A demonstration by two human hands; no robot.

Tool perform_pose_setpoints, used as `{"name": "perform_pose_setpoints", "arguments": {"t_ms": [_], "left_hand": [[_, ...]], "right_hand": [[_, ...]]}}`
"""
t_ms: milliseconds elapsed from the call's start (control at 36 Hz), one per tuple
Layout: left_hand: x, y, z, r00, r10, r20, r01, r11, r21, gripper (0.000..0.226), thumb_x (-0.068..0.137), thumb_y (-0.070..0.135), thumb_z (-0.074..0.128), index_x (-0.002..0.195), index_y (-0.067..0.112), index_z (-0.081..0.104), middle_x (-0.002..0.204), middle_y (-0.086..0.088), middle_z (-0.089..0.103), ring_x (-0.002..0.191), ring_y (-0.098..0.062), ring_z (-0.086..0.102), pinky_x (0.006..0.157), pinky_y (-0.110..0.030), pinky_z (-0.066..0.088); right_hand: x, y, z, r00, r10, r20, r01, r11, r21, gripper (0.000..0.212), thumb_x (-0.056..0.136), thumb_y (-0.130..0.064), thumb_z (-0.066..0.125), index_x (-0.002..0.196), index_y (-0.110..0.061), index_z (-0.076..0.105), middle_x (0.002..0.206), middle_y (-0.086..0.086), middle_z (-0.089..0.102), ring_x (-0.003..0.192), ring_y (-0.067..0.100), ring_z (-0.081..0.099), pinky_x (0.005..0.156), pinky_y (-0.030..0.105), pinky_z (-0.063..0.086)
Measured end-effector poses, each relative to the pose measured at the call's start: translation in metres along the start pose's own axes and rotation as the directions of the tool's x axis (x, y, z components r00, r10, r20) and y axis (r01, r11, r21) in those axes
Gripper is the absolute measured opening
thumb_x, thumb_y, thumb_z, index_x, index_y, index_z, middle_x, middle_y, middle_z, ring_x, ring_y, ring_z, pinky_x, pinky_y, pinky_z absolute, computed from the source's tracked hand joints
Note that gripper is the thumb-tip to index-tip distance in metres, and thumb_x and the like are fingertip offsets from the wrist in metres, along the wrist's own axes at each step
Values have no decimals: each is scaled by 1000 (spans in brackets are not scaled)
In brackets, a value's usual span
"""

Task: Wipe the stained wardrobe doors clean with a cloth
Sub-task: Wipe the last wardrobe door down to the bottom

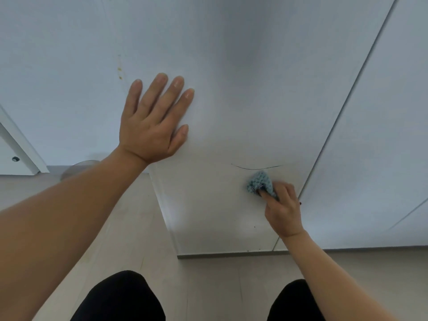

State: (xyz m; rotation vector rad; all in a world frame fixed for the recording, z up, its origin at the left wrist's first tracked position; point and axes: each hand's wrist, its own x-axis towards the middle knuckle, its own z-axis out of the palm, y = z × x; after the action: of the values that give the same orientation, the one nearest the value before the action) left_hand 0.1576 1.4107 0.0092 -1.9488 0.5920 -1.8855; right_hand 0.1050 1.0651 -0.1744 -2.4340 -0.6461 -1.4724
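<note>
A: where's our cloth [259,183]?
B: in our right hand [282,212]; fingers curled round it, wadded into a small blue ball, pressed on the lower part of the wardrobe door [231,89]; it sits just under the thin dark curved line [254,168], not on it.
A: left hand [152,126]?
B: flat on the same door, higher up and to the left; fingers straight and spread, holding nothing; we read it as a brace.
A: how will the cloth handle?
B: our guess is light, soft and limp, with a knobbly pile; it has no shape of its own, so we'd hold it bunched with fingertips behind the wad; a loose corner would just drag.
A: and the door?
B: stiff flat panel, smooth, looks slick; probably hinged, so hard rubbing could swing it, hence the flat palm; no handle in view, so the face is the only hold we see.
A: left to do?
B: the line; yellowish spots [119,70] up near the left edge; a few dark specks [254,226] lower down; the neighbouring door [382,135] is on the right, and we can't tell if it's stained.
A: risk?
B: the wad slipping out of the fingers on the slick face; we'd press from the fingertips with short strokes.
</note>
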Motion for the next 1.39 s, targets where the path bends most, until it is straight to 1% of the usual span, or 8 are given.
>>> {"name": "perform_pose_setpoints", "arguments": {"t_ms": [139, 389, 695, 806, 972, 1111, 1250, 1389], "left_hand": [[1, 1, 0, 1000, 6, -6, -6, 1000, 3, 68, 96, 44, 49, 158, 14, 45, 161, -11, 45, 148, -34, 41, 116, -58, 35], [2, 2, 0, 1000, 6, 4, -6, 1000, 12, 67, 97, 43, 47, 158, 15, 45, 160, -10, 45, 147, -35, 42, 121, -55, 29], [3, 1, -4, 1000, 0, 27, 0, 1000, 8, 66, 97, 42, 47, 157, 15, 46, 159, -11, 46, 147, -34, 42, 116, -58, 35], [3, 3, -4, 1000, -8, 24, 8, 1000, 4, 65, 97, 43, 47, 156, 15, 48, 159, -10, 46, 146, -34, 43, 116, -57, 35], [3, 3, -3, 1000, -10, 16, 9, 1000, 12, 65, 96, 42, 48, 155, 16, 50, 158, -10, 47, 145, -34, 44, 118, -56, 33], [1, 3, -2, 1000, -12, 10, 11, 1000, 15, 65, 97, 43, 47, 156, 16, 50, 157, -11, 49, 145, -34, 44, 120, -54, 30], [5, 2, -3, 1000, -17, 9, 17, 1000, 13, 66, 95, 43, 49, 154, 15, 52, 155, -11, 52, 143, -34, 46, 116, -56, 36], [4, 3, -3, 1000, -21, 8, 21, 1000, 13, 65, 95, 44, 49, 154, 17, 53, 155, -10, 54, 142, -34, 49, 116, -55, 37]], "right_hand": [[-30, -7, 4, 957, -77, 279, 62, 996, 59, 22, 83, 5, 60, 94, -6, 76, 100, 16, 64, 94, 34, 54, 68, 45, 57], [90, -20, -26, 975, 28, -221, -14, 998, 63, 12, 85, 11, 68, 86, 2, 76, 94, 23, 64, 86, 37, 56, 77, 34, 42], [-6, -43, 28, 960, -201, 195, 178, 976, 129, 15, 97, -10, 62, 88, -10, 75, 85, 13, 60, 80, 32, 55, 66, 43, 49], [23, -37, 9, 1000, -24, 8, 24, 997, 67, 20, 83, 9, 69, 95, -6, 77, 90, 18, 61, 82, 32, 52, 67, 38, 45], [78, -58, -1, 918, 284, -278, -256, 958, 132, 21, 93, 9, 56, 98, 3, 75, 90, 22, 58, 83, 31, 47, 75, 26, 32], [44, -93, 44, 996, 21, -91, -8, 990, 141, 16, 93, -3, 65, 100, -10, 76, 83, 18, 60, 77, 31, 49, 65, 38, 41], [-3, -95, 57, 949, -247, 194, 221, 964, 145, 11, 94, -14, 66, 88, -18, 74, 81, 8, 59, 77, 30, 51, 69, 40, 48], [45, -92, 37, 993, -117, -33, 120, 986, 117, 23, 89, 0, 63, 95, -16, 78, 85, 15, 63, 73, 31, 52, 65, 39, 43]]}}
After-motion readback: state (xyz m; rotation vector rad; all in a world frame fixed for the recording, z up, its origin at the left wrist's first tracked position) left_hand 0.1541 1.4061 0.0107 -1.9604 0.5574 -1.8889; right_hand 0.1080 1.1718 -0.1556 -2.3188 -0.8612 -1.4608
